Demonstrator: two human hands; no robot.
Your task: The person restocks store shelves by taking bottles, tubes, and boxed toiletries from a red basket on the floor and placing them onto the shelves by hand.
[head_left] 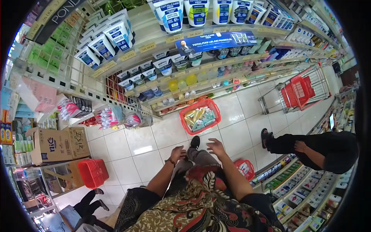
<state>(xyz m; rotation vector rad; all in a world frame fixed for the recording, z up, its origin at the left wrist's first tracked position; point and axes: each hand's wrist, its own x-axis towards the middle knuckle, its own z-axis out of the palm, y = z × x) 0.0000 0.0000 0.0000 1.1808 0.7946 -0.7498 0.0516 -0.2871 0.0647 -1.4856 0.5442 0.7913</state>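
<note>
My left hand (pixel 178 154) hangs low in front of my body, a dark band around its wrist, with nothing visible in it. To the right, my right hand (pixel 216 147) is held out with its fingers apart and holds nothing. Ahead of both hands, on the white tiled floor, stands a red shopping basket (pixel 218 110) with several yellow and green-white packs (pixel 199 118) inside. Neither hand touches the basket. One dark shoe of mine (pixel 195 142) shows between the hands.
Shelves of face-wash tubes (pixel 172 17) rise ahead. A shopping cart (pixel 297 92) stands at the right, near a person in black (pixel 309 150). Another red basket (pixel 245 169) is close by my right arm. Stacked red baskets (pixel 92 173) and a cardboard box (pixel 58 145) are at the left.
</note>
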